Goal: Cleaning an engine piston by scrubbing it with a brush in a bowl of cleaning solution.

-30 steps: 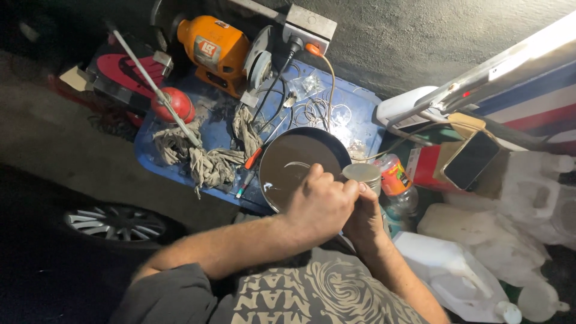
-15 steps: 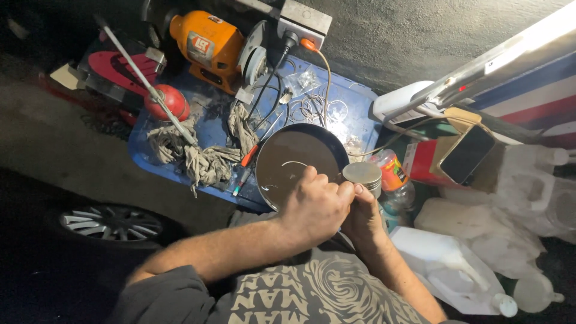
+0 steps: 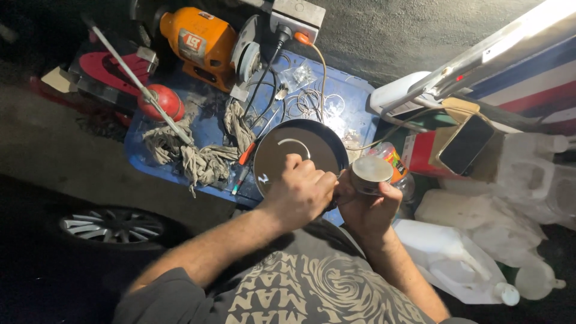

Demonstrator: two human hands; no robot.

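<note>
Low over the blue bench point(image 3: 354, 102), the left hand point(image 3: 300, 192) has its grip curled tight at the near rim of a round metal pan point(image 3: 297, 147), while just beside it the right hand point(image 3: 366, 207) clasps a small metal cup point(image 3: 371, 173), mouth facing upward.

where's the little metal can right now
In the head view, the small metal can sits right of centre, gripped in the right hand, just right of the round dark pan and left hand.
</note>
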